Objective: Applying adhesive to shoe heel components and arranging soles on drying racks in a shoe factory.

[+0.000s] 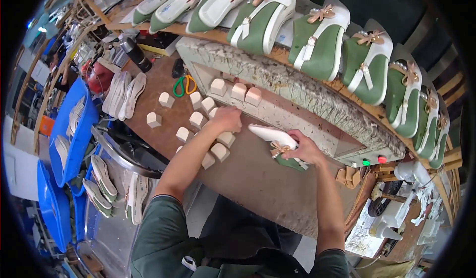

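My right hand (pixel 303 149) grips a white and green shoe (pixel 270 133), tilted on its side over the brown worktop (pixel 248 184). A tan bow with beads shows at its strap, beneath my fingers. To the left, my left hand (pixel 229 120) reaches down among several cream shoe-heel blocks (pixel 198 120), its fingers curled together. What those fingers hold, if anything, is hidden. Three pinkish heel blocks (pixel 238 92) sit in the long opening of the box-shaped machine (pixel 277 74) beyond my hands.
Several white and green shoes (pixel 317 40) line a wooden shelf above the machine. Scissors (pixel 184 85) with green and orange handles and a dark bottle (pixel 135 53) lie at the far left. Blue bins (pixel 55 203) stand left; a white squeeze bottle (pixel 387 228) lies right.
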{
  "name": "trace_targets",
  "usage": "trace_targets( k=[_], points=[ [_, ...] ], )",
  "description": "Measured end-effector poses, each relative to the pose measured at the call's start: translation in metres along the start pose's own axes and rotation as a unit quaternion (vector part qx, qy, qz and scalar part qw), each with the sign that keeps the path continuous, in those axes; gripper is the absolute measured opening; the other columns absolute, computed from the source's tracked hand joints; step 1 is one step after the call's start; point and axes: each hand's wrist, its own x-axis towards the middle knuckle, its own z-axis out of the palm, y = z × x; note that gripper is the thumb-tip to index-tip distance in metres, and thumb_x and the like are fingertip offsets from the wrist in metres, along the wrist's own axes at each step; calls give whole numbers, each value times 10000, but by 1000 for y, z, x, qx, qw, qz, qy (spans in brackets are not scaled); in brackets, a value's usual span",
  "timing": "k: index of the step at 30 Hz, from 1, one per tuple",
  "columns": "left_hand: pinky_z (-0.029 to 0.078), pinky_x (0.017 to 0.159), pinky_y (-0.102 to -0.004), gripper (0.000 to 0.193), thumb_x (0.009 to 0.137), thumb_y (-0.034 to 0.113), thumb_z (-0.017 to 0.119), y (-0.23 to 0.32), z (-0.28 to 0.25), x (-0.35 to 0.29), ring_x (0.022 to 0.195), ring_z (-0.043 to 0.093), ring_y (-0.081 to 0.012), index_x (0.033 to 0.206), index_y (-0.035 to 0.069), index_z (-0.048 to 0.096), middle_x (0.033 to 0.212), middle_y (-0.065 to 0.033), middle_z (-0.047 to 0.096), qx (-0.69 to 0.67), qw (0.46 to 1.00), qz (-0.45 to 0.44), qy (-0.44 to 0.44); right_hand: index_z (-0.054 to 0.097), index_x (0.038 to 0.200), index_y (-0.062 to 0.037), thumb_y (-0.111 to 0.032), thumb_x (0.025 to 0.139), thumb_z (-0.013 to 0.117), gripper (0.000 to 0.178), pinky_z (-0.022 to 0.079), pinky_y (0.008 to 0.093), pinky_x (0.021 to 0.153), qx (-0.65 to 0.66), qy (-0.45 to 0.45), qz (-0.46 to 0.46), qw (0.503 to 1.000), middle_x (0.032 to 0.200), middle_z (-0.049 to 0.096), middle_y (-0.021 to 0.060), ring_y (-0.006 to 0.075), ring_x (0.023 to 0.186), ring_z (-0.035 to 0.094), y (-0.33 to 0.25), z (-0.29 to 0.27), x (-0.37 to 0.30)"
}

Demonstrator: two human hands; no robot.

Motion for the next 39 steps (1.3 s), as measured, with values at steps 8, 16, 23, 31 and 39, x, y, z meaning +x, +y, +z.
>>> trace_targets(
  k=[8, 16, 23, 31, 39],
  points=[
    [400, 923, -410, 576, 589, 296, 690, -12, -2, 2, 1099, 504, -295, 1082, 37, 543, 1132, -137, 540, 13, 999, 0, -34, 398, 1276, -31, -362, 553, 805, 892, 387, 344, 950, 25, -37, 20, 999, 1234, 512, 147, 271, 1122, 501, 4, 3, 22],
    [359, 965, -434, 485, 725, 297, 670, 16, -28, -48, 1116, 455, -373, 1135, 66, 554, 1176, -211, 518, -147, 978, 95, 115, 408, 1268, -67, -423, 722, 709, 718, 473, 404, 835, -37, 243, 65, 967, 1156, 542, 191, 338, 1020, 558, -43, 34, -166],
    [407, 919, -451, 613, 764, 322, 638, 210, 27, -134, 1107, 476, -385, 1237, 0, 420, 1219, -243, 461, -18, 992, 124, -17, 450, 1200, -68, -273, 794, 634, 491, 486, 413, 740, -56, 232, 220, 946, 912, 597, 167, 337, 851, 602, 29, 161, -417],
    [435, 881, -393, 477, 789, 286, 624, 545, 136, -246, 1058, 528, -342, 1167, 22, 503, 1131, -214, 540, -3, 786, 571, -238, 519, 1072, -32, -24, 821, 569, 256, 482, 300, 634, 447, 660, 236, 555, 767, 605, 64, 191, 649, 590, 97, 182, -667],
    [472, 655, -263, 184, 779, -3, 640, 806, -29, -431, 763, 585, -184, 959, -7, 601, 885, -103, 593, -368, 559, 712, -215, 431, 1176, -3, -38, 847, 580, 363, 488, 303, 649, 450, 784, -207, 375, 909, 630, 135, 210, 719, 605, -79, 4, -825]
  ],
)
